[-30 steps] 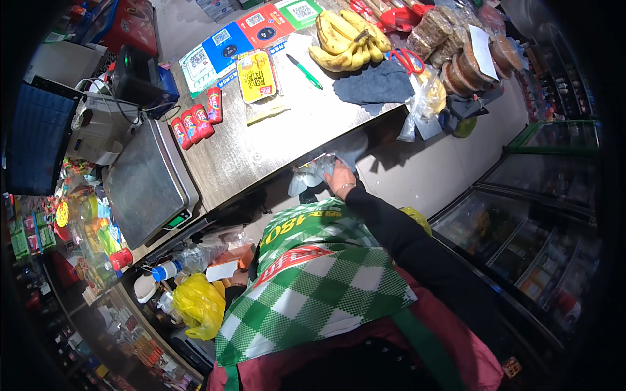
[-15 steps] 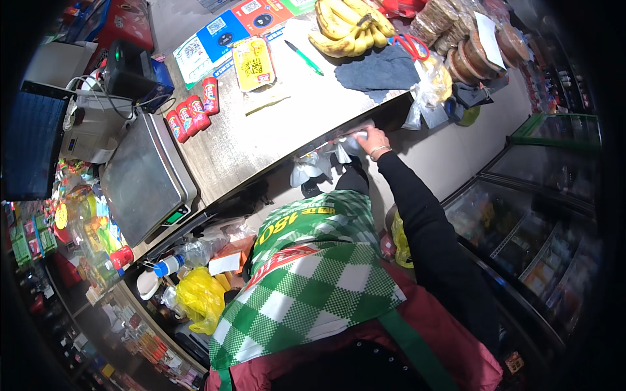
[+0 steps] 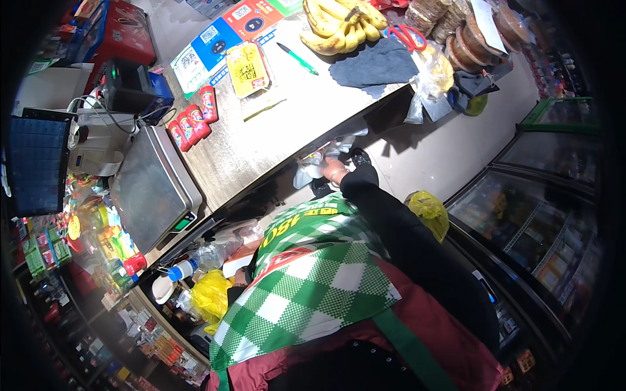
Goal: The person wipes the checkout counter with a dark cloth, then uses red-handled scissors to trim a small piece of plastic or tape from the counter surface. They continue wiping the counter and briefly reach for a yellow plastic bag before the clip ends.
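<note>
Below the counter's front edge, my right hand [image 3: 334, 169] reaches in at the hanging white plastic bags [image 3: 305, 171]. Its fingers are curled and closed on the thin plastic, partly hidden by it. A bracelet circles the wrist, and a black sleeve runs back to the lower right. I cannot make out my left hand; that side is covered by the green-and-white checked apron [image 3: 306, 287]. On the counter [image 3: 254, 143] above lie a yellow packet [image 3: 248, 70], a green pen [image 3: 297, 58] and several small red packs [image 3: 193, 122].
At the left stand a flat scale [image 3: 153, 189] and a dark monitor [image 3: 38, 163]. Bananas [image 3: 342, 29], a dark cloth [image 3: 375, 68] and red scissors [image 3: 409, 38] lie at the far right. Yellow bags [image 3: 428, 215] sit by the glass-topped freezer [image 3: 521, 215].
My right hand has moved left and slightly down along the hanging bags, its forearm drawn closer to the apron. The view has shifted a little, showing more of the yellow bag at right.
</note>
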